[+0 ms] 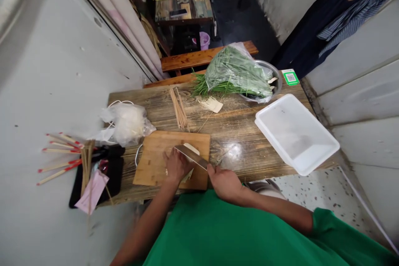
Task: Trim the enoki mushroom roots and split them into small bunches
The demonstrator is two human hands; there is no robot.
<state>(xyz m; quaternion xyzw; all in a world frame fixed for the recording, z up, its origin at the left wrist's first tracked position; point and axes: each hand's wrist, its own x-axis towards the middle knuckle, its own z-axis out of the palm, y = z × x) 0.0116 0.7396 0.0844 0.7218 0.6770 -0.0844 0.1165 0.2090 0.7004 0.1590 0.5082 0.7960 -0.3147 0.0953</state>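
Note:
A wooden cutting board (156,156) lies on the near edge of a wooden table (237,126). My right hand (225,183) grips the handle of a broad knife (190,156) whose blade rests across a pale piece of food (190,148) on the board. My left hand (175,165) presses down on that food beside the blade, fingers curled.
A white plastic tray (296,133) sits at the right. A metal bowl (276,77) holds bagged green chives (237,72). Bamboo skewers (178,110) lie mid-table, a plastic bag (127,122) at left. A black tray (115,174) holds red-tipped skewers (59,153). A person (336,12) stands far right.

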